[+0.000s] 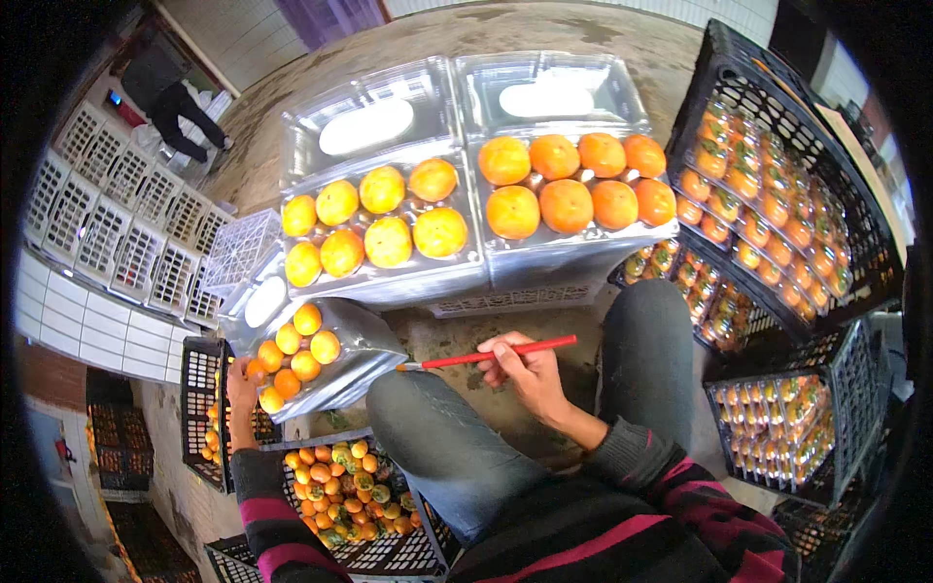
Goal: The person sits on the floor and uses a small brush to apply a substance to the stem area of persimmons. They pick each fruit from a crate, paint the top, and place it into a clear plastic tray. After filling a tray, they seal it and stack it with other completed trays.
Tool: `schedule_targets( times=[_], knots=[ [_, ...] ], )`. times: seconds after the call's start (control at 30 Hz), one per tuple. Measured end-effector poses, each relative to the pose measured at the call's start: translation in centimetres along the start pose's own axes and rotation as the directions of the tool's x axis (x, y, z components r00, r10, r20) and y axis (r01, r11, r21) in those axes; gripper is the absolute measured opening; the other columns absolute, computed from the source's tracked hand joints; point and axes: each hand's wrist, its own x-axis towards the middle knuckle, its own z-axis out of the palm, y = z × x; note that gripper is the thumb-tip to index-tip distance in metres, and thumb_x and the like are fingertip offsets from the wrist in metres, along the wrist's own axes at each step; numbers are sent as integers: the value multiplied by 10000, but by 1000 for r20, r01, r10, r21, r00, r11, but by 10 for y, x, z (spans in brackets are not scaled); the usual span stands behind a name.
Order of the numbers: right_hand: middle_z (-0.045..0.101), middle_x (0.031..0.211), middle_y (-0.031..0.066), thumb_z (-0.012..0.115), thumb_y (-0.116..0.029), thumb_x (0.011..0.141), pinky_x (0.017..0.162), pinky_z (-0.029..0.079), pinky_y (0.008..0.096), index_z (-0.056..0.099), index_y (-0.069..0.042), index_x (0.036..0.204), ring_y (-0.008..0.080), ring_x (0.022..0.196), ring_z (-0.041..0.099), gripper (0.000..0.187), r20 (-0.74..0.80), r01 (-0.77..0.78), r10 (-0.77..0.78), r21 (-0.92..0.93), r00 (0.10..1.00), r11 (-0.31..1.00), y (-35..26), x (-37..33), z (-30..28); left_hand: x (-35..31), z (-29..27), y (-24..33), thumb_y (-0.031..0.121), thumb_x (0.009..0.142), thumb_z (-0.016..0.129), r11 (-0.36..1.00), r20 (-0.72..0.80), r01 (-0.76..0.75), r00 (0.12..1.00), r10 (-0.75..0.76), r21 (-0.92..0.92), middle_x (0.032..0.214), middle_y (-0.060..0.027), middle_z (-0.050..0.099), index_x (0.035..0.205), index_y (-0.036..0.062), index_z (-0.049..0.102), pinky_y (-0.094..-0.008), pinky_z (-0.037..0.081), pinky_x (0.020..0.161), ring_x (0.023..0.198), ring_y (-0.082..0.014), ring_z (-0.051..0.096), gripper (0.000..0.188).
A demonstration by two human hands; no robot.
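Observation:
My right hand (530,381) grips a slim red paintbrush (515,351) between thumb and fingers. Its pale tip points left, over my knee, beside the near edge of a clear plastic clamshell tray (364,342). My left hand (243,396) is curled at the left edge of that tray, close against an orange persimmon (257,371); its fingertips are partly hidden. Several persimmons sit in the tray, which is tilted. Ahead are two larger-looking open clamshell trays, the left one (471,255) and the right one (583,248), both holding persimmons in rows.
By my left leg stands a black crate (428,534) of loose persimmons, with another black crate (202,364) beyond it. Black crates (719,58) of packed trays are stacked on the right. White crates (136,253) line the far left, near another person (160,83).

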Motion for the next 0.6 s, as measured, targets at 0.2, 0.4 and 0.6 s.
schedule_targets(
  times=[0.2, 0.4, 0.6],
  knots=[
    [588, 636, 46, 530, -133, 872, 524, 436, 256, 609, -10, 879, 99, 564, 549, 147, -26, 180, -204, -367, 979, 913, 19, 25, -26, -37, -6, 74, 49, 820, 553, 959, -438, -175, 860, 260, 225, 1016, -140, 567, 1091, -31, 535, -333, 462, 765, 885, -248, 565, 283],
    [582, 617, 137, 532, -255, 838, 556, 437, 388, 638, -73, 825, 320, 579, 577, 211, -102, -3, -143, -825, 985, 565, 41, 26, -46, -105, 51, 213, 10, 868, 478, 865, -290, -253, 948, 132, -433, 1039, -65, 569, 1130, 8, 547, -253, 484, 695, 784, -120, 550, 271],
    [573, 623, 156, 575, -263, 816, 540, 431, 385, 653, -73, 893, 326, 586, 569, 219, -65, 6, -145, -897, 987, 443, 99, 27, -62, -115, 93, 289, 132, 905, 518, 432, -132, -120, 991, 3, -894, 967, -57, 608, 1064, 46, 585, -220, 481, 622, 712, -89, 556, 193]
  ],
)
